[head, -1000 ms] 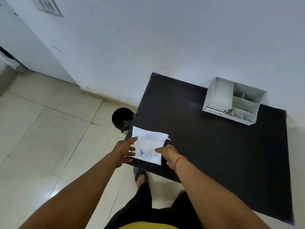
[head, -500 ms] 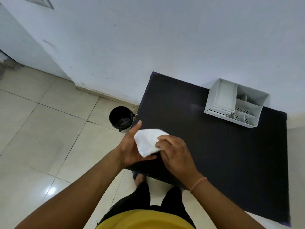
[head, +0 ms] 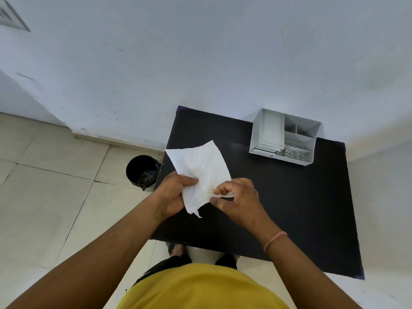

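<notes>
A matt black table [head: 289, 208] stands on pale, glossy floor tiles [head: 44, 208], filling the centre and right of the frame. At the bottom edge is a yellow shirt [head: 200, 288], and two bare arms reach up from there. A thin pink band [head: 275, 240] circles the right wrist. The left hand [head: 172, 192] grips the left side of a white, creased paper [head: 200, 170], thumb on top. The right hand [head: 238, 201] pinches its lower right edge with curled fingers. The paper is held above the table's left part, its lower corner torn. Left of the table stands a round black bin [head: 133, 166]. At upper right, a grey compartmented organizer [head: 269, 132] sits on the table against the plain white wall [head: 200, 52].
</notes>
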Demonstrator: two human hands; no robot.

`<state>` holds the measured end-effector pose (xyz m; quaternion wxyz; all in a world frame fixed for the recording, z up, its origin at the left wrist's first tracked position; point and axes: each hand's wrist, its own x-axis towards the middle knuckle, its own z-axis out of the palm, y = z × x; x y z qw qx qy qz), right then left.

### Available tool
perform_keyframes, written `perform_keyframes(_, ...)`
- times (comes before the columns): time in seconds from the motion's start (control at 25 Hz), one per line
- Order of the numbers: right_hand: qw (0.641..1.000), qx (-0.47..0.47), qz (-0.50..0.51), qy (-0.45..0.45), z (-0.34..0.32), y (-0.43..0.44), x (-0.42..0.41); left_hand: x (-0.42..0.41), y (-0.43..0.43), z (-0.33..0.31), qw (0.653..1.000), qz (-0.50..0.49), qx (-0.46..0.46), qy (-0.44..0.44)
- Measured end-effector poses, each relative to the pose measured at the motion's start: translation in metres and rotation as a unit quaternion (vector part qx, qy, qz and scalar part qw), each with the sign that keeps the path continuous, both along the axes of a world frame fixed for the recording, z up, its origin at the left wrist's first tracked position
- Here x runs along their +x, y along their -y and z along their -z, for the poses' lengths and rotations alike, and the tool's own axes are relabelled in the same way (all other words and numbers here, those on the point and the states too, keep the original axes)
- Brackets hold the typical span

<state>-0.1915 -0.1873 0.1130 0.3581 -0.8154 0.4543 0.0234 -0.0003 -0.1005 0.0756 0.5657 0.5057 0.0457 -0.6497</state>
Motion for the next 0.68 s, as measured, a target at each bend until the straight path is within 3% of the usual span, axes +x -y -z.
perform_keyframes(0.16, 1.000, 0.001, 0.011, -0.029, -0.007, 0.000, 0.002, 0.000, 0.003, -0.004, 0.999, -0.025, -0.007, -0.033)
perform_keyframes(0.28, 0.996, -0.083, -0.014, -0.034, -0.005, -0.004, 0.000, 0.001, 0.005, -0.007, 0.998, -0.031, 0.004, -0.052)
perform_keyframes(0.44, 0.993, -0.121, -0.011, -0.004, -0.001, -0.003, -0.003, -0.001, 0.001, -0.018, 0.995, 0.095, -0.005, -0.035)
perform_keyframes(0.56, 0.997, -0.067, -0.016, -0.033, 0.001, -0.002, -0.006, -0.009, 0.000, -0.016, 0.989, 0.143, 0.015, -0.023)
perform_keyframes(0.68, 0.986, 0.132, 0.098, 0.022, -0.004, -0.008, -0.006, -0.017, -0.002, -0.013, 0.994, 0.108, 0.020, -0.029)
